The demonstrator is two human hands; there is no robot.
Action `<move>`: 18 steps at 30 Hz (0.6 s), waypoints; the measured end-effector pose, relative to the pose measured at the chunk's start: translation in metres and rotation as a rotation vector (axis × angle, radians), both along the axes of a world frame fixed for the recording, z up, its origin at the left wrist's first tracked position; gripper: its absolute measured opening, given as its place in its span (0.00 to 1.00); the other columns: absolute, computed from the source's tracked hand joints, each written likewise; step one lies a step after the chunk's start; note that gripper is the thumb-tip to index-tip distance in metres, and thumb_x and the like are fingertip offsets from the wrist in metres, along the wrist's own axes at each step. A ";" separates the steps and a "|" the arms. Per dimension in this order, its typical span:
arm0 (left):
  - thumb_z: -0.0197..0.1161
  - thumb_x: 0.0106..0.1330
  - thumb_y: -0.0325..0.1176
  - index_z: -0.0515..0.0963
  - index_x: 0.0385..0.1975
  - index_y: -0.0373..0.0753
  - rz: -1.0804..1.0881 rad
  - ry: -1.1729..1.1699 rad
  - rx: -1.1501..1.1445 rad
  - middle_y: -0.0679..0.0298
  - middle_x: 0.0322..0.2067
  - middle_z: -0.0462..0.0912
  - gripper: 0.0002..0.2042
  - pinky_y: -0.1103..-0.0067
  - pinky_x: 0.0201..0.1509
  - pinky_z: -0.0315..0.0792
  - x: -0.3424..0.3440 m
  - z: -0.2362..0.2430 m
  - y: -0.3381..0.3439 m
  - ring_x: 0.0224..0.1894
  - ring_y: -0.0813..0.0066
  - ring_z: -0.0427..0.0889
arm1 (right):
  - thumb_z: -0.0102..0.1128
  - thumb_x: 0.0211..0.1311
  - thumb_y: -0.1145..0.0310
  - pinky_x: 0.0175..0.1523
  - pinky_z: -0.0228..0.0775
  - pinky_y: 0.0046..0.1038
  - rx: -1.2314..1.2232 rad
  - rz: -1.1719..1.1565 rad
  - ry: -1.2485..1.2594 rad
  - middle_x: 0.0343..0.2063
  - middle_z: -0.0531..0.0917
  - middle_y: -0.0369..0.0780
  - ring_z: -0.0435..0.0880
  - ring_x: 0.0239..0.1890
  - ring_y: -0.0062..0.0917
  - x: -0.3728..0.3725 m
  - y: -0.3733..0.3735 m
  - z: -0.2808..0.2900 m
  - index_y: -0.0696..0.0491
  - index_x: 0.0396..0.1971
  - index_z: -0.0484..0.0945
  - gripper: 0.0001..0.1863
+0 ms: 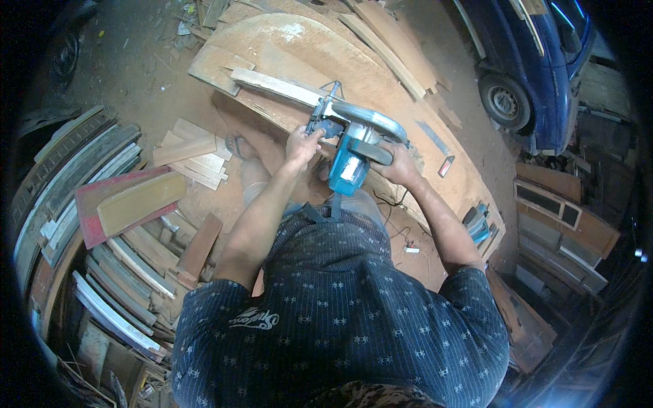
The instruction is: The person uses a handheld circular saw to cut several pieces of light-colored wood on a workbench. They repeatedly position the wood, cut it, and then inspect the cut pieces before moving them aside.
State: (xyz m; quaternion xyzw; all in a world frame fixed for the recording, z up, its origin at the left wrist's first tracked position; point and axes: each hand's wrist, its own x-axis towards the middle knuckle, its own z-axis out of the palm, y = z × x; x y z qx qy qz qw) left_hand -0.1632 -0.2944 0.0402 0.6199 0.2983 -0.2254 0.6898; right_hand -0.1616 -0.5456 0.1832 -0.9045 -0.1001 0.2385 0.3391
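Held a teal circular saw [349, 175] straight ahead of the body, at the near edge of the dusty wooden table [371, 81]. Had the right hand [401, 165] wrapped closed around the dark handle [371, 151]. Set the left hand [301, 147], partly curled, against the dark front fitting [330, 128] of the saw; could not tell whether gripping or merely steadying. Had a pale plank [272, 84] just beyond the left hand, with its long axis slanting from upper left down rightward to the saw. Lined up the blade guard [371, 117] roughly with that axis, leaving the left hand nearer to the plank, the right farther off, past the motor end.
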 end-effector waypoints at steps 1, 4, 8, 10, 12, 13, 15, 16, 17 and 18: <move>0.73 0.62 0.40 0.79 0.37 0.33 -0.003 0.004 0.002 0.67 0.27 0.80 0.16 0.80 0.29 0.74 0.001 -0.001 0.003 0.24 0.81 0.77 | 0.72 0.48 0.63 0.47 0.77 0.41 -0.008 0.013 0.006 0.35 0.87 0.51 0.86 0.39 0.46 0.001 0.002 -0.001 0.52 0.43 0.85 0.20; 0.73 0.62 0.40 0.79 0.36 0.34 -0.014 0.013 0.020 0.68 0.27 0.80 0.15 0.81 0.28 0.73 0.003 0.003 0.013 0.24 0.81 0.77 | 0.72 0.48 0.63 0.47 0.77 0.41 -0.014 0.033 0.022 0.36 0.87 0.51 0.86 0.40 0.47 0.005 0.011 -0.002 0.52 0.44 0.85 0.20; 0.72 0.62 0.40 0.79 0.36 0.35 0.029 -0.019 -0.023 0.68 0.27 0.81 0.14 0.82 0.27 0.72 0.006 0.008 0.025 0.23 0.82 0.77 | 0.72 0.48 0.63 0.48 0.76 0.42 -0.004 0.020 0.022 0.37 0.86 0.51 0.85 0.42 0.47 0.008 0.024 -0.003 0.52 0.43 0.85 0.20; 0.72 0.62 0.40 0.79 0.36 0.35 0.009 0.000 0.015 0.68 0.27 0.82 0.14 0.82 0.26 0.71 0.006 0.008 0.032 0.23 0.83 0.77 | 0.72 0.48 0.63 0.48 0.76 0.42 0.001 0.024 0.022 0.37 0.86 0.51 0.85 0.42 0.47 0.008 0.031 0.000 0.52 0.43 0.84 0.20; 0.72 0.62 0.39 0.79 0.37 0.35 -0.001 0.011 0.016 0.68 0.27 0.81 0.14 0.82 0.25 0.70 0.007 0.006 0.039 0.22 0.83 0.77 | 0.72 0.48 0.63 0.48 0.76 0.43 0.024 0.040 0.034 0.37 0.86 0.51 0.85 0.42 0.48 0.009 0.038 0.005 0.52 0.43 0.84 0.20; 0.72 0.62 0.39 0.79 0.37 0.35 -0.005 0.017 0.018 0.68 0.27 0.81 0.14 0.82 0.25 0.70 0.007 0.005 0.042 0.22 0.83 0.77 | 0.72 0.48 0.63 0.48 0.76 0.43 0.026 0.045 0.034 0.37 0.86 0.51 0.85 0.42 0.49 0.009 0.041 0.003 0.52 0.43 0.84 0.20; 0.72 0.62 0.39 0.79 0.37 0.36 0.007 -0.003 0.010 0.68 0.26 0.81 0.14 0.82 0.24 0.70 0.007 0.003 0.048 0.22 0.82 0.77 | 0.72 0.48 0.63 0.48 0.76 0.43 0.029 0.056 0.035 0.37 0.86 0.52 0.84 0.42 0.49 0.010 0.046 0.001 0.52 0.43 0.84 0.20; 0.72 0.61 0.39 0.79 0.37 0.36 0.013 -0.012 0.006 0.69 0.26 0.81 0.14 0.82 0.24 0.70 0.007 0.003 0.051 0.22 0.82 0.77 | 0.72 0.48 0.63 0.48 0.76 0.43 0.034 0.052 0.028 0.37 0.86 0.52 0.84 0.42 0.49 0.009 0.049 0.002 0.53 0.42 0.84 0.20; 0.73 0.61 0.39 0.79 0.37 0.36 0.009 -0.010 0.016 0.69 0.26 0.81 0.14 0.82 0.24 0.70 0.008 0.003 0.055 0.22 0.83 0.77 | 0.72 0.48 0.63 0.48 0.76 0.43 0.040 0.048 0.020 0.36 0.86 0.52 0.84 0.42 0.50 0.009 0.053 0.004 0.53 0.42 0.84 0.20; 0.73 0.61 0.39 0.79 0.37 0.36 0.006 -0.007 0.027 0.69 0.26 0.81 0.15 0.82 0.24 0.70 0.010 0.002 0.059 0.22 0.83 0.77 | 0.72 0.48 0.63 0.48 0.75 0.43 0.045 0.046 0.013 0.36 0.86 0.52 0.84 0.42 0.50 0.010 0.058 0.006 0.53 0.42 0.84 0.19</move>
